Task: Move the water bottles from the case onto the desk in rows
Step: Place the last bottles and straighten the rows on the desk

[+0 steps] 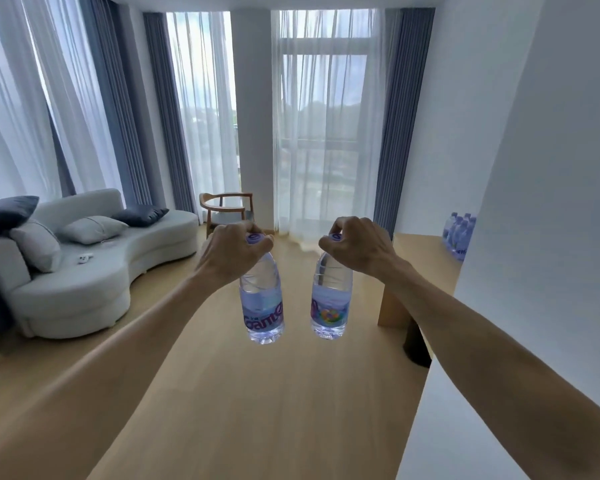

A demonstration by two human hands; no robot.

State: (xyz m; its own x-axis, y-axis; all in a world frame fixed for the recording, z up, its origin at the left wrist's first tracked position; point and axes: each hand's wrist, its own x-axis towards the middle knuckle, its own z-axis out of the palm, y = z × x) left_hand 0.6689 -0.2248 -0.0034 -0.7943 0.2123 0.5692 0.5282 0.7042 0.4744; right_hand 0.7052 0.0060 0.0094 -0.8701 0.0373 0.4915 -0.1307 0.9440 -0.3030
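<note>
My left hand [234,252] grips the purple cap and neck of a clear water bottle [262,306], which hangs upright above the wooden floor. My right hand [359,247] grips a second bottle [329,306] the same way, a little to the right of the first. Both carry purple labels. To the right, the wooden desk [426,258] runs along the wall, and several bottles [459,233] stand close together at its far end, partly hidden by the white wall. The case is out of view.
A white wall corner [534,237] juts out at right, covering most of the desk. A white sofa [90,268] with cushions stands at left, a wooden chair [226,209] by the curtained windows. Bare wooden floor [257,393] lies below my arms.
</note>
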